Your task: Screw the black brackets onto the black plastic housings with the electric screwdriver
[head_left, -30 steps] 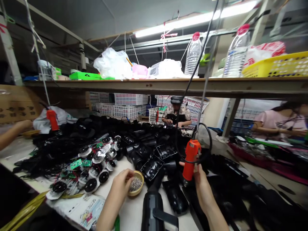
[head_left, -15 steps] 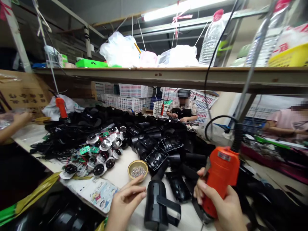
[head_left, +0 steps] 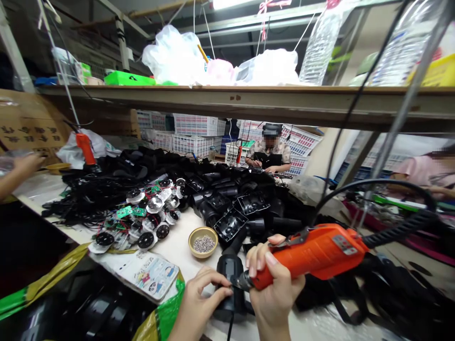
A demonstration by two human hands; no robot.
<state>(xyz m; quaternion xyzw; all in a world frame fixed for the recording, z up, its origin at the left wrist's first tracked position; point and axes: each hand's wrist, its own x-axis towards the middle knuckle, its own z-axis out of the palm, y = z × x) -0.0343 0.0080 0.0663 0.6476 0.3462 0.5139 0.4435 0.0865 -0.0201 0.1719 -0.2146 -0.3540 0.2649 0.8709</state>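
My right hand (head_left: 275, 279) is wrapped round an orange electric screwdriver (head_left: 313, 253), tilted with its tip pointing left and down at a black cylindrical plastic housing (head_left: 229, 270). At that tip, the thumb and fingertips of my left hand (head_left: 204, 298) are pinched together over the housing. Whatever they hold is too small to make out. The housing lies on the table, partly covered by both hands, and a thin black cord runs from it toward me. Just beyond my left hand sits a tan bowl (head_left: 202, 255) of small metal screws.
Black plastic shells (head_left: 231, 225) are heaped behind the bowl. Motor assemblies with green circuit boards (head_left: 145, 220) lie to the left, near a printed board (head_left: 147, 274). A shelf (head_left: 213, 97) crosses overhead. A co-worker (head_left: 270, 151) sits opposite; another person's hand (head_left: 26, 163) shows at left.
My right hand has swung the screwdriver from upright to slanting, bringing its tip left onto the housing. My left hand has moved right to meet it there. The view has shifted slightly.
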